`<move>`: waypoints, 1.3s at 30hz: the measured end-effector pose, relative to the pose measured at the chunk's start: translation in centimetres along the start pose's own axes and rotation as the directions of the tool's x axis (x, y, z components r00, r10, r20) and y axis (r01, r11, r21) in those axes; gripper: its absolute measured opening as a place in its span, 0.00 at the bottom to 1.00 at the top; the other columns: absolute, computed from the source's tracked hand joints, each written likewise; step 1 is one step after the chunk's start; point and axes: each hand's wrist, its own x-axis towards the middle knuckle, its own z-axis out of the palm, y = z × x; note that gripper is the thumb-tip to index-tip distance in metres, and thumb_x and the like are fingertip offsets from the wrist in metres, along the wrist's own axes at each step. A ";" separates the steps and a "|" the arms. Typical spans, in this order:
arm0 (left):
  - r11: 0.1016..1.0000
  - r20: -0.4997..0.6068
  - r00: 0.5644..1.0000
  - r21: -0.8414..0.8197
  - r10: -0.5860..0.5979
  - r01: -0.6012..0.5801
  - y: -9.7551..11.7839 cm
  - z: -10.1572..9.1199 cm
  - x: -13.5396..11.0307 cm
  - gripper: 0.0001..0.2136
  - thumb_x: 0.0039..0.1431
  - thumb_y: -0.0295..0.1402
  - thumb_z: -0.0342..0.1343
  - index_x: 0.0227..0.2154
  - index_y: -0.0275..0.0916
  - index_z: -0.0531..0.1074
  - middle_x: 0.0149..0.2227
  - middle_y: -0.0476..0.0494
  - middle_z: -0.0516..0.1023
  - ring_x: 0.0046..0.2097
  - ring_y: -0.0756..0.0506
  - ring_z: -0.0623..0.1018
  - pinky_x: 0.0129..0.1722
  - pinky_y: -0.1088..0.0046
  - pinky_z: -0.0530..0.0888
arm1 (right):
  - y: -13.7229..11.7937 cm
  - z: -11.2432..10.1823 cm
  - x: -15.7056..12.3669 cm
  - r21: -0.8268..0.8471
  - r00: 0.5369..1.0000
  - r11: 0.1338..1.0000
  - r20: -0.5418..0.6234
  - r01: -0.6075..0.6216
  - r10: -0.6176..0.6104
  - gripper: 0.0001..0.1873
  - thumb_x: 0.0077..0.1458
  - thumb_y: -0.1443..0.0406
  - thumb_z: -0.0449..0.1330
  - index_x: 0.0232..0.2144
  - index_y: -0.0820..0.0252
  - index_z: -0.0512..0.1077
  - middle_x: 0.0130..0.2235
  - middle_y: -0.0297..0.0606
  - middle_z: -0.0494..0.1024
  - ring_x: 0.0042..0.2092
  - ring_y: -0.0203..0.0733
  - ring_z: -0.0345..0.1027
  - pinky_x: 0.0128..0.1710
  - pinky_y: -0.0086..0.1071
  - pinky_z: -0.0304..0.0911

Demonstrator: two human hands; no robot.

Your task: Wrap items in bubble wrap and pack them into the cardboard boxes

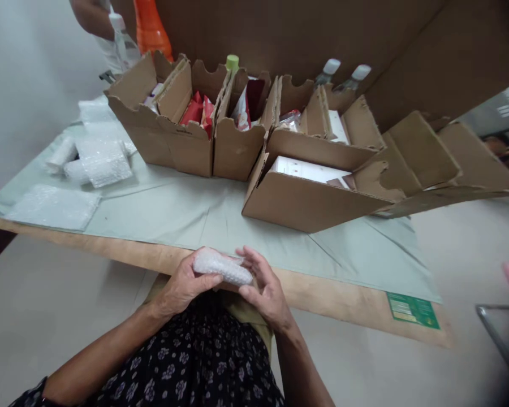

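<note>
A small item rolled in bubble wrap (pixel 223 266) lies between both my hands at the table's near edge. My left hand (pixel 183 285) curls round its left end, thumb across the front. My right hand (pixel 264 288) grips the right end with bent fingers. What the wrap covers is hidden.
A table (pixel 343 299) under a pale green cloth (pixel 182 209) carries several open cardboard boxes (pixel 237 141) with packets, bottles and white boxes. Bubble-wrap rolls (pixel 97 161) and a flat sheet (pixel 53 206) lie at the left. Another person's arm (pixel 91 17) shows at top left beside an orange bottle (pixel 151 28).
</note>
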 end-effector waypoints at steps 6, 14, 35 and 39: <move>0.993 -0.023 0.999 0.108 -0.045 0.048 0.4 1.0 0.7 0.19 0.54 0.44 0.70 0.43 0.38 0.78 0.38 0.46 0.79 0.38 0.47 0.74 0.41 0.72 0.72 | -0.4 -0.2 0.3 0.007 0.998 0.998 -0.031 -0.059 0.059 0.17 0.58 0.52 0.67 0.43 0.55 0.78 0.42 0.39 0.83 0.44 0.45 0.76 0.46 0.37 0.70; 0.981 0.117 0.987 0.171 -0.110 0.089 1.5 1.5 2.3 0.21 0.55 0.50 0.68 0.40 0.36 0.76 0.33 0.48 0.74 0.35 0.49 0.70 0.37 0.73 0.68 | -3.3 -2.4 0.4 -0.098 0.996 0.994 -0.072 0.044 -0.052 0.13 0.58 0.57 0.66 0.44 0.54 0.79 0.39 0.37 0.83 0.39 0.42 0.77 0.42 0.32 0.71; 0.288 0.156 0.584 0.751 0.797 -0.594 6.7 6.5 14.2 0.13 0.65 0.28 0.58 0.51 0.42 0.71 0.72 0.32 0.54 0.71 0.33 0.64 0.61 0.52 0.73 | -19.4 -14.3 12.7 -0.896 0.945 0.443 -0.117 0.032 -0.304 0.18 0.64 0.55 0.58 0.49 0.54 0.80 0.43 0.38 0.85 0.33 0.41 0.75 0.30 0.32 0.66; 0.281 0.151 0.570 0.752 0.808 -0.597 6.4 6.4 14.4 0.15 0.66 0.27 0.58 0.54 0.43 0.70 0.72 0.31 0.56 0.69 0.34 0.66 0.61 0.52 0.73 | -20.5 -12.5 17.4 -0.960 1.000 0.279 -0.001 0.008 -0.030 0.17 0.63 0.60 0.55 0.45 0.57 0.82 0.39 0.38 0.86 0.38 0.45 0.77 0.37 0.34 0.65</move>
